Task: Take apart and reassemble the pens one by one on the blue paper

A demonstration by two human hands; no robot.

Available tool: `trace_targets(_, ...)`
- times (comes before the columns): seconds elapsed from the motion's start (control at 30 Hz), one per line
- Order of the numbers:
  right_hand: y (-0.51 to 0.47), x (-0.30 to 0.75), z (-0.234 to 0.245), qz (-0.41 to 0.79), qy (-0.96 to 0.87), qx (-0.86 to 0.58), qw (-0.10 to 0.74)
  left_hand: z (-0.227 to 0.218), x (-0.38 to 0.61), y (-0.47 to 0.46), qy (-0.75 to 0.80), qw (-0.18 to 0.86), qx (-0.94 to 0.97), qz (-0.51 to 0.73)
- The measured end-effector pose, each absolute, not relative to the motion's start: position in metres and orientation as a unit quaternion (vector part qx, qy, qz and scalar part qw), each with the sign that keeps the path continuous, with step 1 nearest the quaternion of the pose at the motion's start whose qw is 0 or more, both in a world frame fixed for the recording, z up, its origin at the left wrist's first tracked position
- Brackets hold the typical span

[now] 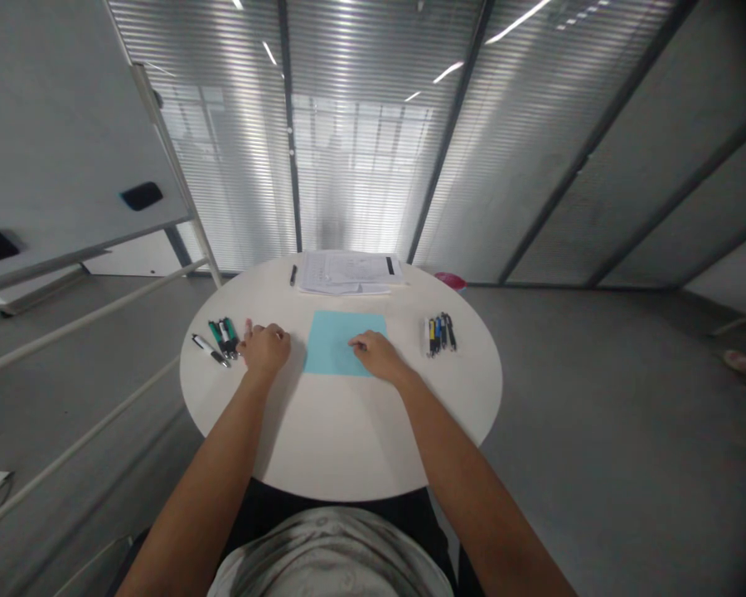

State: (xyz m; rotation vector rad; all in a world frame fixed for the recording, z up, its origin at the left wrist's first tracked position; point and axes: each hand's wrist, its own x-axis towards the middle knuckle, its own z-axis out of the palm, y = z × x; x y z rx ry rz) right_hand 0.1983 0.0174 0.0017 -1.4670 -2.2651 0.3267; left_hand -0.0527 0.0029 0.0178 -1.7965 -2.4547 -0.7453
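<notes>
A light-blue sheet of paper (pixel 329 344) lies flat in the middle of the round white table (pixel 336 439). Over its right part rests my right hand (pixel 376 352), fingers curled together and pointing left; anything inside them is hidden. My left hand (pixel 266 348) is to the left of the sheet, apart from it, palm down with some fingers spread. Its outer fingers reach the edge of a small group of green, black and white pens (pixel 224 336); contact is unclear. One white-and-black pen (pixel 210 350) lies slanted beside that group.
Printed papers (pixel 345 272) are stacked at the far edge, a black pen (pixel 293 274) to their left. Several pens (pixel 440 333) stand in a row on the right side. A whiteboard (pixel 68 116) on a white frame is at the left; slatted glass panels (pixel 360 149) rise behind.
</notes>
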Motion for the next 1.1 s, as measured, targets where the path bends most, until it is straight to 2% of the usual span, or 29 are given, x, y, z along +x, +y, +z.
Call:
trace_targets(0.1, 0.017, 0.198, 0.003, 0.12, -0.815, -0.525, 0.215, 0.018, -0.048, 0.002, -0.765, -0.008, -0.599, -0.236)
trace_targets(0.33, 0.017, 0.198, 0.006, 0.129, -0.812, -0.53, 0.209, 0.023, -0.044, -0.004, -0.792, 0.047, -0.546, -0.269)
trace_targets(0.53, 0.016, 0.198, 0.008, 0.132, -0.811, -0.533, 0.201, 0.015, -0.047, -0.003, -0.79, -0.019, -0.569, -0.228)
trace_targets(0.67, 0.016, 0.197, 0.009, 0.135, -0.811, -0.533, 0.2, 0.012, -0.048, -0.002, -0.801, -0.016, -0.557, -0.221)
trace_targets(0.83, 0.014, 0.197, 0.009, 0.141, -0.811, -0.529, 0.207, 0.009, -0.052, 0.006, -0.782, -0.059, -0.568, -0.25)
trace_targets(0.93, 0.013, 0.198, 0.006, 0.155, -0.798, -0.529, 0.243, 0.006, -0.05, 0.013, -0.725, -0.137, -0.591, -0.327)
trace_targets(1.1, 0.017, 0.198, 0.005, 0.257, -0.703, -0.544, 0.378, 0.001, -0.031, 0.013, -0.537, -0.268, -0.667, -0.441)
